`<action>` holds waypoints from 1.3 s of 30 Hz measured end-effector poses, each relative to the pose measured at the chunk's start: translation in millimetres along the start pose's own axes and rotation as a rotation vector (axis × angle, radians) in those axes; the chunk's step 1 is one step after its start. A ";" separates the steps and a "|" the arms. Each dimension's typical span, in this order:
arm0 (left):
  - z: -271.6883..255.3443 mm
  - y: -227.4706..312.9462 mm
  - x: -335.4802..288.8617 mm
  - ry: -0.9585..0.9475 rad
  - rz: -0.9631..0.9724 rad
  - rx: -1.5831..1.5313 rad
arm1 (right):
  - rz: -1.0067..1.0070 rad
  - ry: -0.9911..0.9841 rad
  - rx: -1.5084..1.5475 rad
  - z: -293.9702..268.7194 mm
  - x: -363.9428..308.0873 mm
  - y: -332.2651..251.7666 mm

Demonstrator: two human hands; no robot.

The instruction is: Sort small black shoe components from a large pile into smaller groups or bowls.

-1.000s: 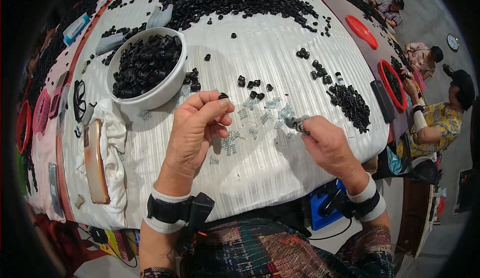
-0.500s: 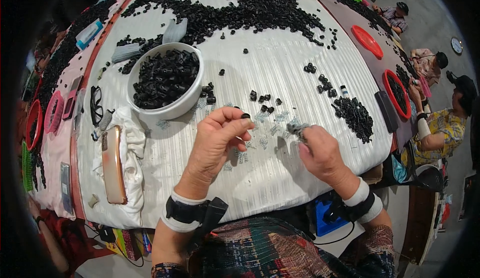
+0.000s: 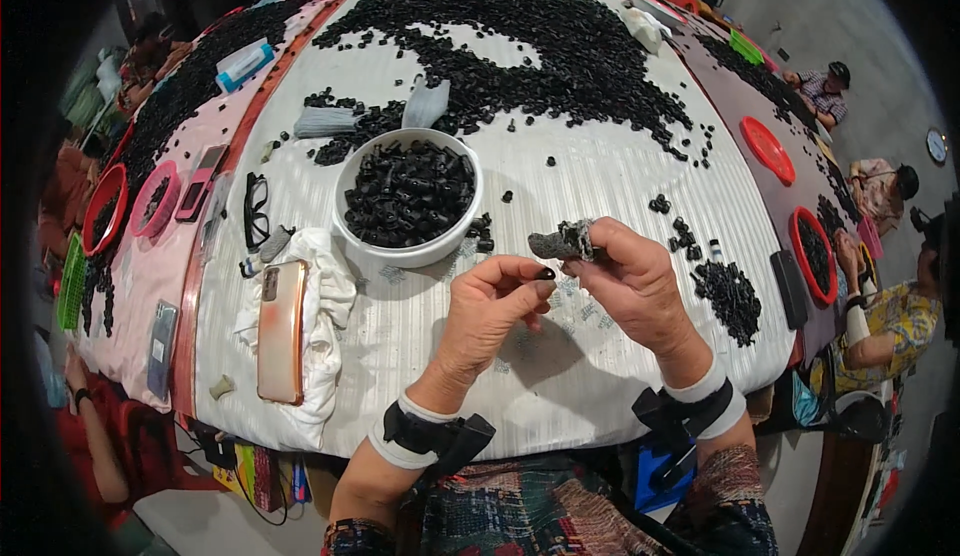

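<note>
My left hand (image 3: pixel 480 311) pinches a small black plastic part (image 3: pixel 546 274) between thumb and fingertips. Close beside it, my right hand (image 3: pixel 640 281) is closed on a fuzzy dark grey knitted piece (image 3: pixel 560 243), its end pointing toward the left hand. The two hands are just apart, above the white-covered table (image 3: pixel 560 376). Small metal springs (image 3: pixel 600 316) lie beneath them, partly hidden by the hands and their shadow. A white bowl (image 3: pixel 405 256) heaped with black plastic parts (image 3: pixel 410 191) stands to the left, beyond the left hand.
Loose black parts (image 3: pixel 560 56) cover the far table. Slim black pieces (image 3: pixel 727 301) lie at right, near a dark case (image 3: pixel 788 289). At left are a phone (image 3: pixel 283 331) on white cloth (image 3: pixel 325 356), eyeglasses (image 3: pixel 257 211) and grey knitted pieces (image 3: pixel 325 122). Other people sit around.
My right hand has come leftward across the table with the grey knitted piece, close to my left hand. The left hand still pinches a black part. The whole view has shifted.
</note>
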State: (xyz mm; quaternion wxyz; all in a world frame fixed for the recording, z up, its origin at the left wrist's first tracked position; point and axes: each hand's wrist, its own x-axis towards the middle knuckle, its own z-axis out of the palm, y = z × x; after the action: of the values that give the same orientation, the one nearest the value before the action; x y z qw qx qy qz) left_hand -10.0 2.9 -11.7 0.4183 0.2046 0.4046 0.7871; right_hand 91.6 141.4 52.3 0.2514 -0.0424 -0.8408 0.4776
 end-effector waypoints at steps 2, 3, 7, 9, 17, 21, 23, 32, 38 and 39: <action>0.2 0.1 1.0 0.036 0.038 0.021 | -0.018 0.005 -0.026 4.2 3.3 2.6; 0.7 0.4 1.2 0.041 0.041 0.022 | -0.020 0.000 -0.022 5.5 5.7 0.4; 1.0 3.1 0.3 0.102 0.076 0.094 | -0.180 -0.013 -0.177 10.1 12.8 -7.2; 1.6 4.1 0.1 0.121 0.079 0.116 | -0.178 -0.028 -0.215 10.5 13.7 -9.6; -0.4 5.9 1.4 0.129 0.084 0.204 | -0.192 -0.010 -0.270 16.2 9.2 -1.4; -0.8 6.4 1.1 0.143 0.083 0.222 | -0.224 0.012 -0.303 17.7 8.8 3.8; -1.3 6.3 1.0 0.143 0.087 0.216 | -0.199 0.017 -0.266 18.9 7.9 5.8; -2.2 6.2 1.3 0.106 0.093 0.156 | -0.100 0.127 -0.050 30.5 6.5 16.5; -0.5 9.7 1.0 0.131 0.076 0.203 | -0.087 0.082 -0.067 28.8 5.3 15.5; -1.0 9.3 1.0 0.132 0.078 0.204 | -0.105 0.102 -0.055 30.3 5.2 16.3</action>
State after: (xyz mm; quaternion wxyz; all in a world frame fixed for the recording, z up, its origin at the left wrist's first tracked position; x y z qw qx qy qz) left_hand -15.8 0.3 -4.7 0.3369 0.2093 0.5008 0.7693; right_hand 70.3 128.2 28.2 0.3173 -0.0295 -0.8407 0.4379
